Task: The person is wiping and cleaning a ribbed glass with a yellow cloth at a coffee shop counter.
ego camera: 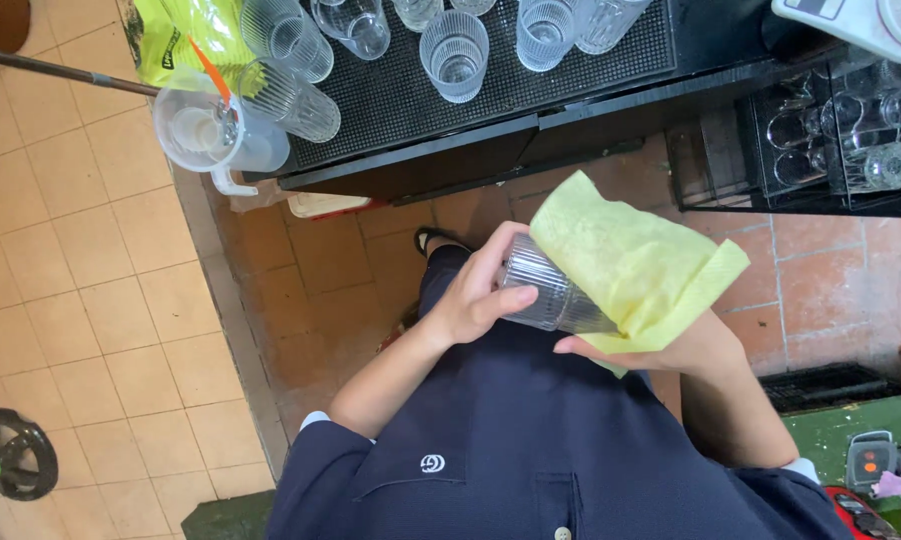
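We held a ribbed clear glass (545,295) on its side between our two hands, above our lap and well clear of the tabletop (470,150). Our left hand (475,290) was clamped around the base end of the glass, fingers curled over it. Our right hand (685,345) was closed on a yellow cloth (630,260), which covered the mouth end of the glass and seemed pushed into it; the fingertips showed just under the cloth's lower edge.

Beyond our hands, on the black mat of the tabletop, several matching ribbed glasses (455,55) stood mouth down or lay tilted, and past our left hand a clear plastic jug (215,135) sat at the tabletop's corner. Beyond our right hand a dark rack (830,140) held more glasses.

We judged the wiping of this glass to be midway: the cloth was at the mouth, the base end bare in our grip. Whether the glasses on the mat were already wiped, we could not tell.
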